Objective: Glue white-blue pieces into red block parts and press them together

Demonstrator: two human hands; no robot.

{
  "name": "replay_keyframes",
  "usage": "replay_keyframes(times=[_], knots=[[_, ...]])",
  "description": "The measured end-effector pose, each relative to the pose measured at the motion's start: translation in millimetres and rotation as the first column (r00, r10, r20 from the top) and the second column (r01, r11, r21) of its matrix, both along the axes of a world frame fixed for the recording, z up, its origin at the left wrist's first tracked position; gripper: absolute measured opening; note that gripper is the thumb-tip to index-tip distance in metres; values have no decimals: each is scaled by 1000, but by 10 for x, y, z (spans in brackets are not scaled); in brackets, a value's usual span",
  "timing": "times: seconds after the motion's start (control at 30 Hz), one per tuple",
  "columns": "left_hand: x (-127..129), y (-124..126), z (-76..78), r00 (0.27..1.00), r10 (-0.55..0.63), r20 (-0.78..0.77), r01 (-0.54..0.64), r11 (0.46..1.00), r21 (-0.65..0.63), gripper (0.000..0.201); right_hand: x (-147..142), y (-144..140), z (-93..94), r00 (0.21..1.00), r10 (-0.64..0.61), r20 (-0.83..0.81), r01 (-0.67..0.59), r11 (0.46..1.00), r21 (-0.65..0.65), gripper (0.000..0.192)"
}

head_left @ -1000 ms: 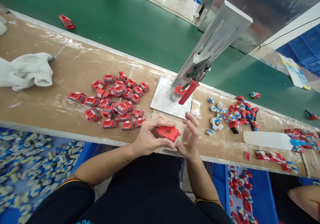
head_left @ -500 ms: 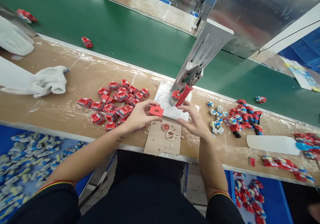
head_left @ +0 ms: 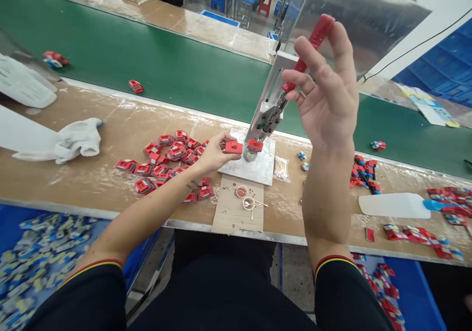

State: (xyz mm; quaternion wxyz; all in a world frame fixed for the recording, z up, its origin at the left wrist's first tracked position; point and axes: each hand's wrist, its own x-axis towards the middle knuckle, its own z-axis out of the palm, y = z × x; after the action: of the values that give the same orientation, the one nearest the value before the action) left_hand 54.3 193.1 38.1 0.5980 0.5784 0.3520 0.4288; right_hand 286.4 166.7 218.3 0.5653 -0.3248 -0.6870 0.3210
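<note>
Our left hand [head_left: 212,155]: fingers pinch red part [head_left: 233,147] at press base. Our right hand [head_left: 328,95]: fingers curled round raised red lever [head_left: 309,50].

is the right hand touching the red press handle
Touching. The head view shows the right hand raised, its fingers curled around the red press handle, with no gap between them.

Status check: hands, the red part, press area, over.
Left hand pinches red part at the press base plate. Right hand grips raised red lever. Another red part sits under the press head.
</note>
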Motion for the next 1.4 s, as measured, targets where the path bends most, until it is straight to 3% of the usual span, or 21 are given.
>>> replay_keyframes(times=[0.07, 0.1, 0.17, 0.2, 0.27, 0.33, 0.43, 0.57, 0.67, 0.77, 0.87, 0.97, 1.1, 1.2, 1.27, 1.3, 1.33, 1.4], knots=[[-24, 21, 18, 999, 25, 40, -25, 1000, 9, 54, 34, -53, -152, 992, -121, 31, 117, 988, 105, 78], [-51, 25, 29, 998, 35, 57, -37, 999, 21, 55, 49, -128, -296, 969, -245, 34, 236, 956, 175, 75], [-119, 24, 48, 995, 51, 81, -55, 998, 44, 55, 72, -312, -692, 855, -519, -1, 500, 822, 272, 56], [-151, 20, 54, 995, 51, 82, -56, 997, 53, 55, 76, -392, -922, 774, -634, 7, 614, 752, 240, 45], [-198, 5, 59, 998, 30, 60, -34, 997, 67, 55, 53, -466, -1375, 743, -661, 102, 650, 750, 121, 38], [-211, -20, 60, 1000, 4, 26, -6, 997, 81, 54, -14, -412, -1731, 774, -562, 291, 618, 771, -155, 49], [-206, -76, 72, 1000, -15, -7, 15, 995, 94, 54, -110, -246, -1968, 835, -412, 364, 534, 764, -362, 62], [-280, -158, 104, 1000, -23, -2, 23, 998, 58, 55, 134, -279, -1881, 866, -350, 356, 480, 779, -402, 52], [-333, -160, 105, 1000, -16, -14, 16, 1000, 6, 55, 650, -280, -1737, 828, -387, 407, 546, 724, -423, 48], [-223, -95, 74, 999, -35, -29, 34, 999, -11, 58, 1125, 84, -1633, 725, -473, 500, 672, 645, -365, 40], [38, -11, 22, 999, -34, -13, 34, 999, 1, 61, 1300, 641, -1625, 664, -491, 565, 722, 617, -313, 31], [289, 63, -34, 1000, -19, -13, 19, 1000, 20, 62, 1270, 1019, -1679, 659, -471, 586, 715, 634, -293, 27], [439, 131, -88, 1000, -16, -14, 17, 1000, 25, 56, 1294, 1100, -1650, 617, -560, 553, 747, 638, -187, 42], [472, 143, -116, 999, -39, -15, 40, 999, 8, 51, 1263, 985, -1380, 530, -728, 435, 814, 580, -22, 55], [498, 140, -129, 998, -68, -20, 68, 998, -4, 48, 1075, 878, -1078, 520, -833, 191, 820, 549, 160, 56], [516, 140, -133, 996, -81, -22, 81, 997, -7, 48, 921, 822, -911, 564, -825, 24, 790, 548, 274, 56], [536, 142, -136, 995, -93, -22, 92, 996, -9, 48, 738, 765, -747, 653, -753, -85, 723, 585, 367, 54], [579, 152, -141, 993, -114, -18, 114, 993, -11, 48, 331, 638, -478, 837, -535, -113, 519, 712, 474, 56]])
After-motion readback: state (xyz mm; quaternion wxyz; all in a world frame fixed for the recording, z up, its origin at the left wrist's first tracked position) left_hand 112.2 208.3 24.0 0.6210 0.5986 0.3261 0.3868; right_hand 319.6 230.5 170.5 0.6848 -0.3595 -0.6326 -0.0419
